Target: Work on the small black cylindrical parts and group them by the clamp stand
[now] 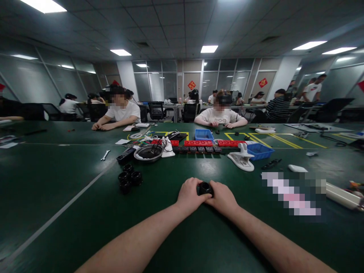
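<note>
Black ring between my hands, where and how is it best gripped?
Probably by its outer wall, one hand coming from each side. The black ring is round, its opening faces up, and the wall offers opposite curved sides for the fingers without covering the opening. The left hand and right hand hold it that way.
</note>
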{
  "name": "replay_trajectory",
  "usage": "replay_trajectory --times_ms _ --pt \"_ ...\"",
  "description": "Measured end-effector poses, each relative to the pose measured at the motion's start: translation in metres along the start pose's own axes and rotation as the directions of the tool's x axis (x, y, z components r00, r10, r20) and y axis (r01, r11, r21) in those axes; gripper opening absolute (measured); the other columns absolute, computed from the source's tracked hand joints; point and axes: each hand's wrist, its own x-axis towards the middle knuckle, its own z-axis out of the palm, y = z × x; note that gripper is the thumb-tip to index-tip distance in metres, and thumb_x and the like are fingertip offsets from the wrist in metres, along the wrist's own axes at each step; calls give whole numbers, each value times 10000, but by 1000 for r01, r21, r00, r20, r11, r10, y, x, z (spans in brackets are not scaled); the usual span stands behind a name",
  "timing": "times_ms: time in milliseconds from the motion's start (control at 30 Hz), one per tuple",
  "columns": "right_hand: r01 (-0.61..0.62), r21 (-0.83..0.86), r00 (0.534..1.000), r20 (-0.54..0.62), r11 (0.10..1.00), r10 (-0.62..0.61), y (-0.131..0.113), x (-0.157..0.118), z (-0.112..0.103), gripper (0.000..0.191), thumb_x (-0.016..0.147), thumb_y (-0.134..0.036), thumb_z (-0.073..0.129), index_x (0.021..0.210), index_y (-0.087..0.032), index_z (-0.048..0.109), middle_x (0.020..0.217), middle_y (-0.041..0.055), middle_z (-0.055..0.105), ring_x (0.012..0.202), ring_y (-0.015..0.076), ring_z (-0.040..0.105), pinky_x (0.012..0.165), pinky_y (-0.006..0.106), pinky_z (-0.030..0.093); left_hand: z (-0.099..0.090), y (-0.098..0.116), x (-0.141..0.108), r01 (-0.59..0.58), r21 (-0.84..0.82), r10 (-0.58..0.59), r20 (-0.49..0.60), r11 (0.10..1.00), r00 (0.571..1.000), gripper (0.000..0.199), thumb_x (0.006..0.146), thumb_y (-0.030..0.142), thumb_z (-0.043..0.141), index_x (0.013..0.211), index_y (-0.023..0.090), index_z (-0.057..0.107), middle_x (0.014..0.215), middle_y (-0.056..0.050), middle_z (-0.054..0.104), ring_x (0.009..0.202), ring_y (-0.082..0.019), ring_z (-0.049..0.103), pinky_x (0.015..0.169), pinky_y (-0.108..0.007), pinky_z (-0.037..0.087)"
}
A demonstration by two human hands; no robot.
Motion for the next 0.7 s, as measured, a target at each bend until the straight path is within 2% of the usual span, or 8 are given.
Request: replay_trajectory --times_ms 33,100,200,267,333,433,700 --pt "17 -8 1000 -10 1000 -17 -1 -1 -1 248 616 -365 565 725 -157 483 687 40 537 658 177 485 590 268 319 0 0 0 -7 8 7 1 1000 1000 349 562 361 657 834 180 533 828 -26 521 819 -188 476 704 -302 377" --pt "72 86 997 4 994 -73 0 -1 -5 332 612 -397 574 830 -156 507 784 64 558 739 205 499 652 300 343 -3 -1 1 -34 -9 35 27 999 999 345 568 358 655 839 183 533 837 -27 517 830 -191 474 710 -304 377" --pt "150 417 971 109 896 -213 6 3 -13 467 626 -354 588 1035 -164 467 981 81 542 882 222 488 760 333 360 -8 -4 3 -70 -94 80 98 993 992 351 586 358 644 876 191 537 856 -26 514 828 -182 478 699 -289 386" --pt "110 617 927 218 779 -304 13 6 -18 436 668 -304 559 1068 -162 461 1023 72 535 934 217 482 806 339 360 -11 -7 4 -79 -152 101 145 985 984 371 596 362 638 914 198 536 868 -26 513 817 -172 484 688 -275 393" --pt "17 713 884 317 701 -343 18 9 -22 359 694 -274 532 1030 -154 494 989 56 554 921 210 497 800 336 375 -13 -8 5 -92 -193 128 183 977 975 390 602 358 637 945 202 536 874 -27 514 808 -164 490 686 -266 395" --pt "-54 719 870 374 693 -321 21 10 -24 315 683 -257 545 976 -144 527 940 41 571 872 204 513 771 332 389 -15 -9 6 -103 -236 158 229 966 960 406 606 352 637 972 208 538 890 -28 519 808 -157 494 683 -255 396" --pt "-33 692 877 365 721 -311 20 9 -24 324 646 -257 588 945 -143 533 872 19 555 807 174 498 710 285 390 -17 -10 8 -126 -250 194 268 960 944 424 588 358 648 973 209 551 869 -23 524 810 -160 489 686 -259 387"
